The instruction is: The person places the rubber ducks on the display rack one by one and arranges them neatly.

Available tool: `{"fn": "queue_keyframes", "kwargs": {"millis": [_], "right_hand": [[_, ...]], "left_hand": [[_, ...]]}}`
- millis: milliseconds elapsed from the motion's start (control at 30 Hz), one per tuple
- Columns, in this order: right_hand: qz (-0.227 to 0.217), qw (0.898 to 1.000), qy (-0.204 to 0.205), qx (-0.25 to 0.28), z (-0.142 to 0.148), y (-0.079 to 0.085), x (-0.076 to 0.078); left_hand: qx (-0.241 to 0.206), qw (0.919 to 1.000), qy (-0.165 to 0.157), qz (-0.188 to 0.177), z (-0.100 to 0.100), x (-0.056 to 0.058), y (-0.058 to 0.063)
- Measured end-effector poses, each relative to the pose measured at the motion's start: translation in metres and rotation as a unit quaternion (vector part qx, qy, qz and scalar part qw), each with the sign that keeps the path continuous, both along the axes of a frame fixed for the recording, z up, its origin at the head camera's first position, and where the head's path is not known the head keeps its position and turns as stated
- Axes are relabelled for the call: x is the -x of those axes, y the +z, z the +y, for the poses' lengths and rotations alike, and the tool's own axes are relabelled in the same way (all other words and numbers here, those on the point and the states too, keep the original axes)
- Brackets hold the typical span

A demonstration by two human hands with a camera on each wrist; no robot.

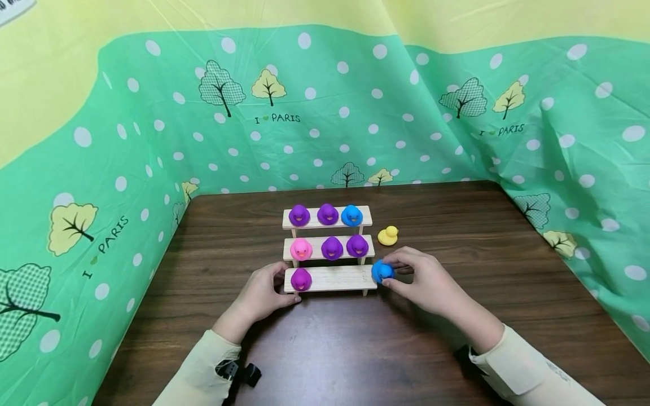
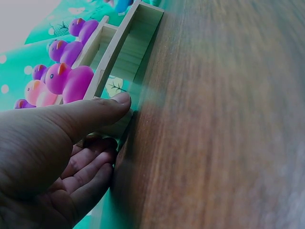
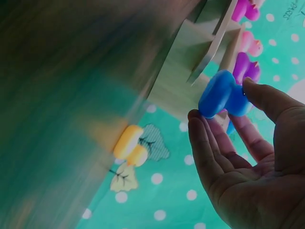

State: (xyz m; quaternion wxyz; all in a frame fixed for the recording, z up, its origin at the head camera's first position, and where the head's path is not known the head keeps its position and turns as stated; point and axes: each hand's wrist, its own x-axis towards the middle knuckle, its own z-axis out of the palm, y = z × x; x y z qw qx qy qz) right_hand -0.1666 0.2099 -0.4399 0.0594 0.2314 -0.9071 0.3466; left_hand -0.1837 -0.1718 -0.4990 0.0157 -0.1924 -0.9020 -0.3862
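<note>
A three-tier wooden stand (image 1: 335, 278) holds small rubber ducks. My left hand (image 1: 260, 290) grips its lower left end, thumb (image 2: 112, 107) in front and fingers curled behind. Close by, a magenta-purple duck (image 1: 301, 279) sits at the left of the bottom step. Between thumb and fingers, my right hand (image 1: 429, 279) pinches a blue duck (image 3: 223, 95) at the right end of that step. The middle step carries a pink duck (image 1: 301, 249) and two purple ducks; the top step has two purple ducks and a blue duck (image 1: 352, 215).
A yellow duck (image 1: 388, 235) sits on the dark wooden table (image 1: 355, 338), right of the stand and beyond my right hand. Green polka-dot cloth (image 1: 325, 124) with printed trees rises along the back and both sides.
</note>
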Motion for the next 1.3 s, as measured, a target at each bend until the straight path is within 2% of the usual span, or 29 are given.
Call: {"fn": "queue_keyframes", "kwargs": {"millis": [400,767,1300], "right_hand": [[0.008,0.999,0.044,0.022,-0.030,0.001,-0.005],[0.025,0.999,0.046,-0.005,-0.055,-0.003,-0.005],[0.029,0.997,0.068,0.000,-0.081,-0.003,0.000]], "left_hand": [[0.004,1.0000,0.005,-0.004,0.000,-0.002,0.004],[0.004,1.0000,0.004,-0.002,0.000,-0.001,0.004],[0.002,1.0000,-0.001,0.008,0.001,0.000,0.002]]}}
